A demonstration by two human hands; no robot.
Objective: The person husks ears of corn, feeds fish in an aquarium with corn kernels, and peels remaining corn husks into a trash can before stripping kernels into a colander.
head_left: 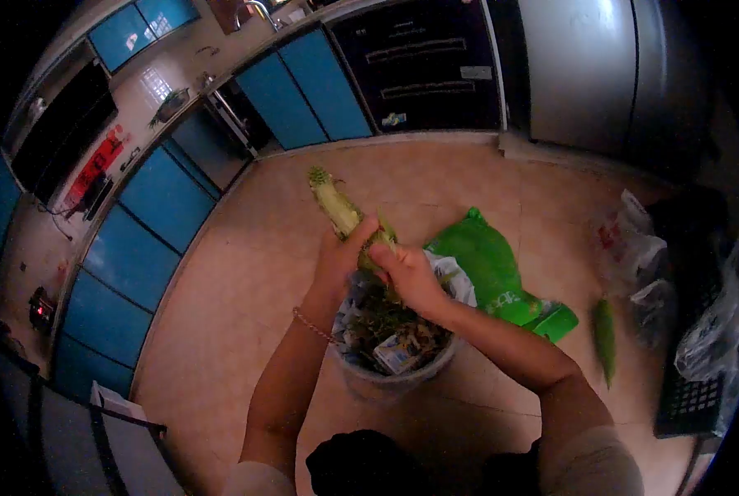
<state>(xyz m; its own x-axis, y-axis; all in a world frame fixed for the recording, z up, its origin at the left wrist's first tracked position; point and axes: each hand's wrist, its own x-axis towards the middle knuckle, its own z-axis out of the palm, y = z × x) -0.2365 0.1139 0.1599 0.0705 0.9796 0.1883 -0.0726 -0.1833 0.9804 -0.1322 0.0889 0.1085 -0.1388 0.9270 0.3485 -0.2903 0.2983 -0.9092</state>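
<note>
A long green vegetable stalk point(337, 208), pale along its side and knobbly at the tip, slants up and left above a lined bin. My left hand point(342, 255) is wrapped around its middle. At the lower end, my right hand point(408, 277) is closed with the thumb pressed on the stalk; a thin green strip shows beside it. Whether a small tool sits in those fingers cannot be made out. Under both hands stands the waste bin point(368, 384), holding dark green scraps and a crumpled printed wrapper point(396, 353).
A bright green bag point(487, 263) lies on the tiled floor right of the bin. Farther right is another long green vegetable point(603, 339), near a black crate point(693, 401) and clear plastic bags point(655, 273). Blue cabinets point(167, 194) and a fridge point(580, 66) line the room.
</note>
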